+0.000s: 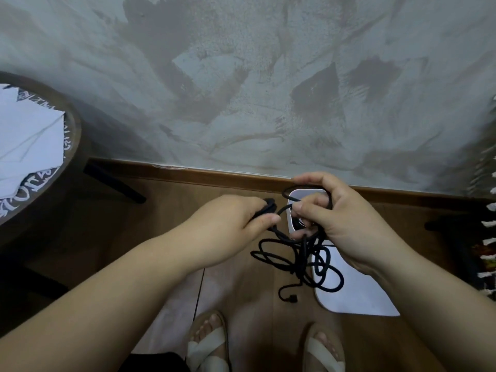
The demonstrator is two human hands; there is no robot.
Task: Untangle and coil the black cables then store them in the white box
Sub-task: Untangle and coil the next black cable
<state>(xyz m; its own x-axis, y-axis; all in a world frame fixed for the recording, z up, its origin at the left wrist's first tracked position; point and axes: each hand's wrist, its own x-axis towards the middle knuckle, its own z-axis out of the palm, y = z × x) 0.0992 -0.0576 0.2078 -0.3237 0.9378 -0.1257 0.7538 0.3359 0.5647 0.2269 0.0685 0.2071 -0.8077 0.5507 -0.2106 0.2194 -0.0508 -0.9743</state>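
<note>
Untangling comes first: my left hand pinches one end of the black cables, my right hand grips loops. Next I need to draw strands apart below them, above the white box.

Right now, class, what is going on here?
A person stands over a wooden floor untangling black cables. The left grip pinches a bunched part; the right grip holds loops round its fingers. The rest hangs in a loose tangle above the white box on the floor. Nothing is coiled yet.
</note>
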